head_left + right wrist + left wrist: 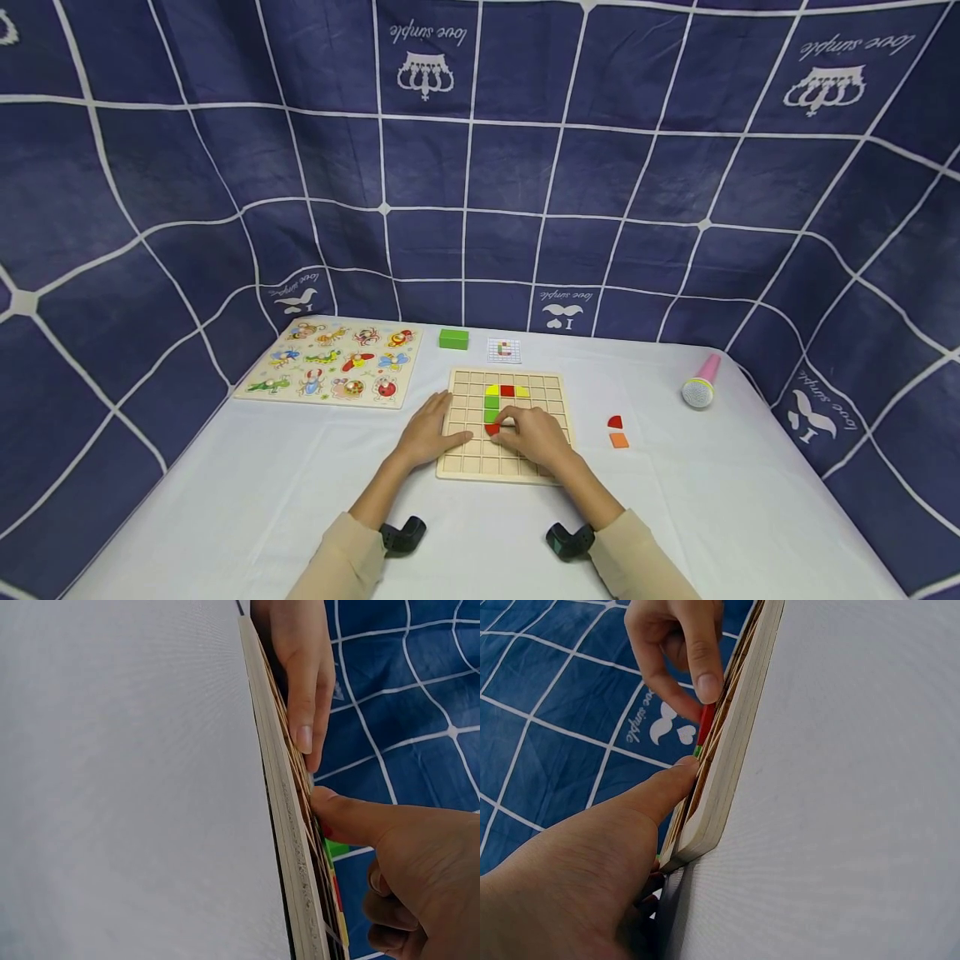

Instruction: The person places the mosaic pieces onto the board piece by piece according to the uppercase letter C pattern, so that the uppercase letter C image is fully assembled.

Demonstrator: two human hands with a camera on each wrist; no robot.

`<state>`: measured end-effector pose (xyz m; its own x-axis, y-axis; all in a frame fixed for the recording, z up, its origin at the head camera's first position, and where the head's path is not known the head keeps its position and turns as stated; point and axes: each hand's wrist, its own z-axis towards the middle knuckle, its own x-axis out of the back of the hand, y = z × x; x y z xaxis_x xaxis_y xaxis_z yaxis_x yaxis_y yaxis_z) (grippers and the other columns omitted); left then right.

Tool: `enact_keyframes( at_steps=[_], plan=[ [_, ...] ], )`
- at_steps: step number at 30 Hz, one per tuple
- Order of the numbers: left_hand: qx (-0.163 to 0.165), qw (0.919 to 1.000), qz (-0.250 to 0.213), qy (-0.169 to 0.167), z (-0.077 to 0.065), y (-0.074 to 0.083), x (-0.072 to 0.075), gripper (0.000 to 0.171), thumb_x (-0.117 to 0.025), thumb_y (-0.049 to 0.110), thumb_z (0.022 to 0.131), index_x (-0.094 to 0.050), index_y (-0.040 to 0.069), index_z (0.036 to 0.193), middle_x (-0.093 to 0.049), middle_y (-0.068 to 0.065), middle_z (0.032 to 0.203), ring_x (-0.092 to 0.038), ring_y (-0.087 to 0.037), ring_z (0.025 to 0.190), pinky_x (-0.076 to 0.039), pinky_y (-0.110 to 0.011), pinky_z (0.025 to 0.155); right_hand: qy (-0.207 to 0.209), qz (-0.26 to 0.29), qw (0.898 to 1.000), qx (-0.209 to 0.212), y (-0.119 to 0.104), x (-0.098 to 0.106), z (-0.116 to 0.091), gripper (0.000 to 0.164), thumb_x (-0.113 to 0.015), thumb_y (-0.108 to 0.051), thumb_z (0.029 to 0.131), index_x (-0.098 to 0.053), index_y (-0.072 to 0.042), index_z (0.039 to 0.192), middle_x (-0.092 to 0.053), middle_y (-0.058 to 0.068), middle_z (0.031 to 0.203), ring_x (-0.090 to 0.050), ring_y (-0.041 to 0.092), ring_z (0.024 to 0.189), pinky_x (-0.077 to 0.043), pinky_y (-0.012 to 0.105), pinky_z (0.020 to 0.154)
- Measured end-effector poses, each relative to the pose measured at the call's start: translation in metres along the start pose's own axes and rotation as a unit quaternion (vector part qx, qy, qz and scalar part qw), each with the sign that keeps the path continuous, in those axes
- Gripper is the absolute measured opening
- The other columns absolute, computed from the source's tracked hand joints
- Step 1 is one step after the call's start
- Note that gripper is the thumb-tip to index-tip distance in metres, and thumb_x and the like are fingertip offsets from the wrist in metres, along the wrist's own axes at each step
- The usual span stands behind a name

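Holding green blocks (pixel 491 402) in its cells (pixel 463 390), the wooden grid board (pixel 472 468) is lying, in head view, against the outspread left hand (pixel 426 429). Left wrist view is exposing the right hand (pixel 681 652) pinching a neighbouring red block (pixel 705 726); right wrist view, its curled fingers (pixel 390 912).

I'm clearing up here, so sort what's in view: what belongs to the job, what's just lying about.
Belongs to the job:
Grid board, left hand at its edge
Red piece pinched by the right hand
Other pieces on the board
Likely: pattern card, loose red piece, orange piece

Seemingly just lying about:
Insect puzzle
Pink microphone
Green block
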<state>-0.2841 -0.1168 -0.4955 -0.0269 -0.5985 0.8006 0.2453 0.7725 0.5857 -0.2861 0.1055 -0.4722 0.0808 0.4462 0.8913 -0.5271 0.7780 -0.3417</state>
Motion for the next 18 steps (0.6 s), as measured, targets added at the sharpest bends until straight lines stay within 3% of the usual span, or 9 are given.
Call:
enact_keyframes(
  at_steps=[14,18],
  plan=[
    [0.0,0.9999,-0.012,0.003,-0.0008,-0.0004,0.0004,0.09,-0.066,0.049,0.079,-0.028,-0.003,0.142,-0.026,-0.017,0.148,-0.017,-0.033,0.137,-0.018,-0.049,0.109,0.013,0.001,1.0,0.008,0.0024,-0.001,-0.0003,0.029,-0.075,-0.042,0.073,-0.069,-0.022,0.093,-0.039,-0.013,0.049,-0.032,0.004,0.045,-0.029,0.021,0.039],
    [0.0,1.0,-0.01,0.001,-0.0003,-0.0001,0.0004,0.089,-0.066,0.048,0.08,-0.028,-0.003,0.142,-0.026,-0.017,0.148,-0.017,-0.033,0.137,-0.018,-0.049,0.109,0.01,0.023,1.0,-0.003,0.0029,0.0054,-0.0028,0.028,-0.075,-0.039,0.074,-0.069,-0.021,0.095,-0.039,-0.012,0.048,-0.031,0.004,0.044,-0.027,0.021,0.038]
  ],
)
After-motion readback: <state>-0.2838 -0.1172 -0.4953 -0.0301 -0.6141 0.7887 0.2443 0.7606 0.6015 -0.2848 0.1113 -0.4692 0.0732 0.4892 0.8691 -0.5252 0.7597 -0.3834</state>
